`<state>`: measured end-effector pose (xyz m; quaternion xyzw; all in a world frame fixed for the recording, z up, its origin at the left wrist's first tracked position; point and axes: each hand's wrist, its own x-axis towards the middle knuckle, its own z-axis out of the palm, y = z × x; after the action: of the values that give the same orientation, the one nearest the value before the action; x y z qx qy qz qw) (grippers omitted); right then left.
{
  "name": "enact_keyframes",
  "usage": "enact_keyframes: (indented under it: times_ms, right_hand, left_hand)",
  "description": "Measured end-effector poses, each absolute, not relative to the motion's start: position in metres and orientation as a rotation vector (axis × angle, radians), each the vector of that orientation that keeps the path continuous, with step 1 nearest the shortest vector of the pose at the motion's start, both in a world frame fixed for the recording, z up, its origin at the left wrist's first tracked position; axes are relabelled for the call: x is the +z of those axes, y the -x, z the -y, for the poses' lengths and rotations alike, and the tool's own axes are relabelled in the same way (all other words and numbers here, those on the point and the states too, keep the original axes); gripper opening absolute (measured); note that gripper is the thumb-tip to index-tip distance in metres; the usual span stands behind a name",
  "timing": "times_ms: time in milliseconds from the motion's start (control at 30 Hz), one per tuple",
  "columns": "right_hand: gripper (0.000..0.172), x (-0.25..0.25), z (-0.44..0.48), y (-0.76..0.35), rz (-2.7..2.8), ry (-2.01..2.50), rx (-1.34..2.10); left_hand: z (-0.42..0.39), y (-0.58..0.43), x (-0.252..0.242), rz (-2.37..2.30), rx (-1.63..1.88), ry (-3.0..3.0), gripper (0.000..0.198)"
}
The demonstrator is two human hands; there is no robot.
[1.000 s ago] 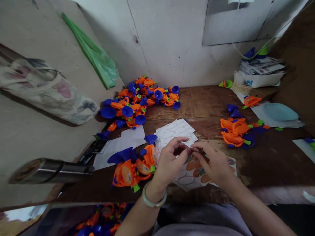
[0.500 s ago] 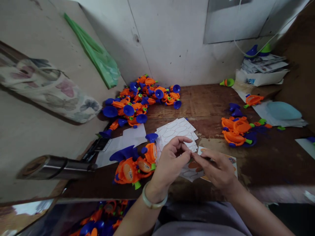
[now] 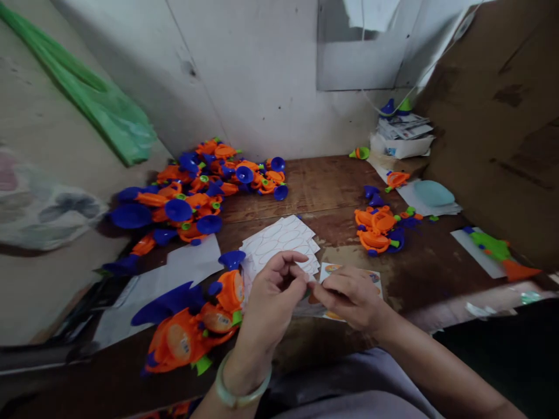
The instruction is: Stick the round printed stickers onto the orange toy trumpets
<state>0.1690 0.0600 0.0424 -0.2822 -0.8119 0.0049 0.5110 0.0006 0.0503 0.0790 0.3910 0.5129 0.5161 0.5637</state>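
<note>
My left hand [image 3: 277, 299], with a pale bangle [image 3: 238, 401] at its wrist, is closed in a pinch on a sticker sheet [image 3: 305, 309] bearing orange ovals. My right hand [image 3: 356, 297] meets it fingertip to fingertip, pinching at the same sheet; the exact contact is hidden. Under the right hand lies another sheet with colourful orange prints [image 3: 374, 278]. Just beyond the hands is a stack of white paper [image 3: 279, 238] with oval outlines. Left of my left hand lie orange toy trumpets [image 3: 181, 340] with oval stickers, and a blue horn bell [image 3: 231, 259].
A heap of orange and blue toy trumpets [image 3: 201, 186] fills the back left. A smaller group [image 3: 375, 227] lies at right, near a pale blue dish [image 3: 433, 193] and a paper-filled box [image 3: 402, 145]. A green plastic bag [image 3: 117, 125] hangs at left. A cardboard wall [image 3: 498, 134] stands at right.
The view has turned to the right, so things appear further left and a green and orange toy at the right edge is now visible. My hands keep their fingertips together.
</note>
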Motion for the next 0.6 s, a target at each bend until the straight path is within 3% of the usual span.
enact_keyframes:
  times_ms: [100,200,600]
  right_hand:
    - [0.011,0.0379,-0.0619,-0.1675,1.932,0.633,-0.076]
    - [0.016,0.0352,-0.0608,-0.1680,2.010,0.553,-0.140]
    - [0.015,0.0387,-0.0575,-0.1699,1.995,0.754,0.024]
  left_hand:
    - [-0.0521,0.0013,0.0744,-1.223,1.227,-0.915,0.031]
    - [-0.0534,0.0035,0.0711,-1.237,1.255,-0.927,0.032]
    - [-0.0468,0.0002,0.0791,-1.194,1.256,-0.977,0.030]
